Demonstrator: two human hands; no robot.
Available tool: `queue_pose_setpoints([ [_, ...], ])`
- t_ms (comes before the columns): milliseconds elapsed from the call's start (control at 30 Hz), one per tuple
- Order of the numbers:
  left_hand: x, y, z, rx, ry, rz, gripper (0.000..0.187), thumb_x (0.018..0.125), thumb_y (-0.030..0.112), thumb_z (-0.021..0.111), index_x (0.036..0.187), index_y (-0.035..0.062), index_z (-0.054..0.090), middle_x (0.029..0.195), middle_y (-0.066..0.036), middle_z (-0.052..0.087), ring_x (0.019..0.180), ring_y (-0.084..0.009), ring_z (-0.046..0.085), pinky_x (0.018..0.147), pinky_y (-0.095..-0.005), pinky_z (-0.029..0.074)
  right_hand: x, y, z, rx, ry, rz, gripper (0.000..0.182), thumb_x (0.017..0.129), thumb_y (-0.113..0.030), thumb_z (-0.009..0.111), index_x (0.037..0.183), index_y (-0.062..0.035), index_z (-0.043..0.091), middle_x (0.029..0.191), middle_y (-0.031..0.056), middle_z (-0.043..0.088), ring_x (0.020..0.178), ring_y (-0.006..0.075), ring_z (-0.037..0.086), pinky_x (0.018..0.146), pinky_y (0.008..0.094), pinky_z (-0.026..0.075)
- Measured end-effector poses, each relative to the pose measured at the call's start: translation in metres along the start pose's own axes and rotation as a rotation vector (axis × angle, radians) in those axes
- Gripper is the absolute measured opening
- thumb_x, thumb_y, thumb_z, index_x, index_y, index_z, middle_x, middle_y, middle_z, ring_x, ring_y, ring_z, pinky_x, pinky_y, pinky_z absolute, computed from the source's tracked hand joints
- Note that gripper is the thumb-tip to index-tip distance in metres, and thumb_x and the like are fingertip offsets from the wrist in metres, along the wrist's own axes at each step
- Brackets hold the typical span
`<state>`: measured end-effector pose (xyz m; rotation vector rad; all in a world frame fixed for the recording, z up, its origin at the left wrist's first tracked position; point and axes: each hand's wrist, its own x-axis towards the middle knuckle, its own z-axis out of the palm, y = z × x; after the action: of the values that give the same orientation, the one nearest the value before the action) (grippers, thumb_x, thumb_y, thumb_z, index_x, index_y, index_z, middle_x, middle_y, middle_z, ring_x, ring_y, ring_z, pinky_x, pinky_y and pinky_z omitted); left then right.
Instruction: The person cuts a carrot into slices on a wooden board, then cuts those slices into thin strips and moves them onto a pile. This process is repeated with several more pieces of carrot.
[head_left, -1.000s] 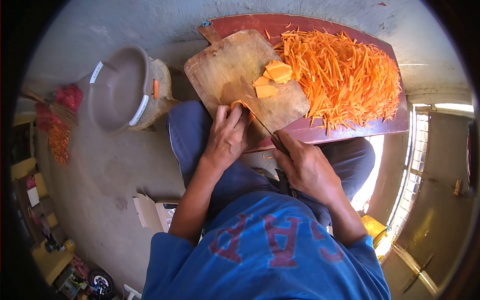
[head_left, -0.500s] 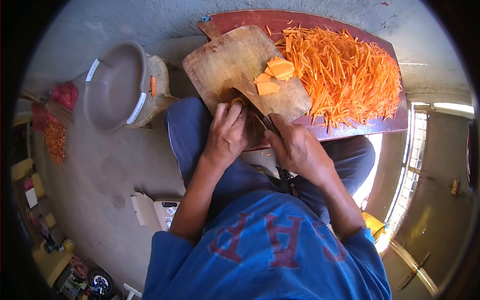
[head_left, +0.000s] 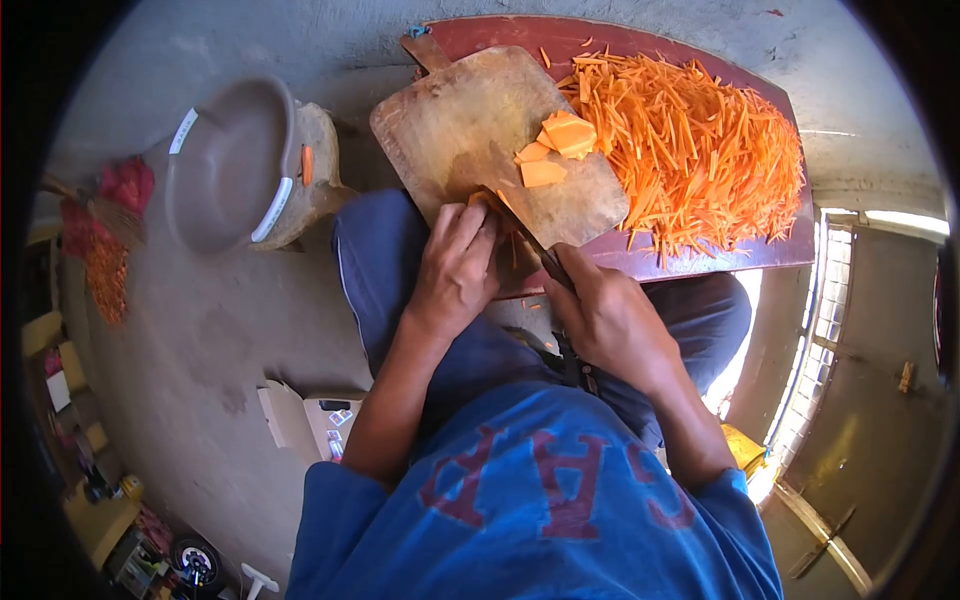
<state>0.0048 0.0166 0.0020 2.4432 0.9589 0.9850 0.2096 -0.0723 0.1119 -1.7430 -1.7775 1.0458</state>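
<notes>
My right hand (head_left: 615, 315) is wrapped round the handle of a knife (head_left: 522, 222), whose dark blade points away to the upper left over the near edge of a worn wooden cutting board (head_left: 440, 110). Close to the blade tip, my left hand (head_left: 458, 265) has its fingers curled down on a piece of carrot (head_left: 484, 197), mostly covered by the fingers. Several flat carrot slices (head_left: 543, 173) lie on the board beyond the knife. To the right, a large heap of carrot strips (head_left: 695, 155) covers much of the dark red table (head_left: 500, 33).
A brown plastic basin (head_left: 228, 170) rests on a stool (head_left: 322, 165) at the left, with a carrot bit (head_left: 307, 163) beside it. An open cardboard box (head_left: 290, 420) sits on the floor. A pink bag (head_left: 128, 187) and a broom (head_left: 75, 192) are at far left.
My right hand and the knife have shifted slightly right and toward me, and the blade lies at a different angle. My left hand stays on the carrot piece.
</notes>
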Motion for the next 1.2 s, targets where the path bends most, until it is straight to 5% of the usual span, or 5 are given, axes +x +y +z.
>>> queue_pose_setpoints([
  [1200,-0.002,-0.002,-0.003,-0.029,0.025,-0.009,0.037,0.082,-0.01,0.069,0.118,-0.0091,0.076,0.125,-0.021,0.07,0.107,-0.0423,0.065,0.097,-0.0492,0.059,0.022,0.002,0.006,-0.004,0.046,-0.074,0.022,0.11,-0.015,0.069,0.118,0.004,0.062,0.085,0.034,0.068,0.083,0.0548,0.07,0.072,0.0586,0.053],
])
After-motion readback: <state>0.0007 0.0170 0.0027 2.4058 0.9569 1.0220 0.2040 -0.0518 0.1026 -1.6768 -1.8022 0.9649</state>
